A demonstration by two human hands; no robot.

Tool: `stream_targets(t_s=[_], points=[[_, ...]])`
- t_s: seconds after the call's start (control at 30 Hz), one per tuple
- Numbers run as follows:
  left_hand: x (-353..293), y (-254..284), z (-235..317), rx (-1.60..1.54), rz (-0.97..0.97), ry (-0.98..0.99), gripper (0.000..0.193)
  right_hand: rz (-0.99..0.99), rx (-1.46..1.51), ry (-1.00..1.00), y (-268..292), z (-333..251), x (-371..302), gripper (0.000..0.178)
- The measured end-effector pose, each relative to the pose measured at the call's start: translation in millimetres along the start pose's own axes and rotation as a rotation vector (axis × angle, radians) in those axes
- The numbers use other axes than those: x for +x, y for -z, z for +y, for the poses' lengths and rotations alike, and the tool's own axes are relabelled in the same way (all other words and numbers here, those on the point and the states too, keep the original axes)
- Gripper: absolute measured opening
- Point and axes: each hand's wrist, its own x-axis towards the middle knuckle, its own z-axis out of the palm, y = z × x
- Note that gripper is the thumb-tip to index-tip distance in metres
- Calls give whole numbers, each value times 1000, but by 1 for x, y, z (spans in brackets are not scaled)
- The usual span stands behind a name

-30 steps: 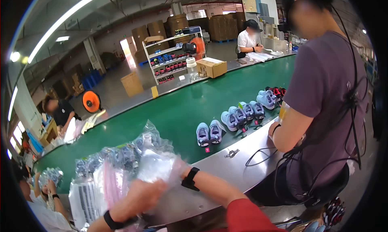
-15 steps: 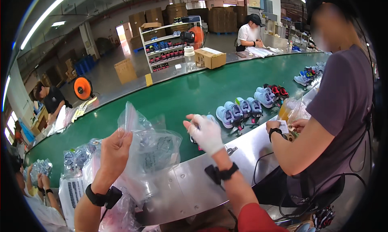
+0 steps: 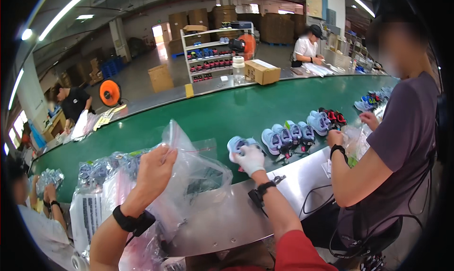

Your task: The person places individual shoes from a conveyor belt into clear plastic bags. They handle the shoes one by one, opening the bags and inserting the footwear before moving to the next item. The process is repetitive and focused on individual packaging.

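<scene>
right hand (image 3: 249, 158) outstretched, clasping blue shoes (image 3: 241, 144); left hand (image 3: 155, 169) pinching bag (image 3: 191, 176).

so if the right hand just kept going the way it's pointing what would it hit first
The gloved right hand already rests on the nearest pair of light blue shoes on the green belt, so those come first. Past them the belt looks bare up to its far edge, though depth is hard to judge.

Bright overhead strip lights, fisheye-bent edges, slight blur

Clear plastic bag (image 3: 189, 176) at six o'clock — pinched up, crumpled. Bagged stack with white label (image 3: 90, 219) at eight. Brown carton (image 3: 262, 71) at twelve.
</scene>
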Motion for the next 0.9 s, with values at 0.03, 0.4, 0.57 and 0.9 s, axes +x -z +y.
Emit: stream_targets(t_s=[0.03, 0.4, 0.57, 0.9], points=[[1, -2, 3, 9, -8, -4, 28, 62, 328, -54, 6, 9, 2, 42], [-1, -10, 21, -107, 33, -10, 24, 54, 1198, 372, 145, -23, -77, 67], [-35, -40, 21, -226, -81, -236, 16, -126, 293, 623, 119, -113, -92, 25], [-50, -50, 47, -112, -465, -507, 12, -282, 424, 883, 65, -118, -101, 33]])
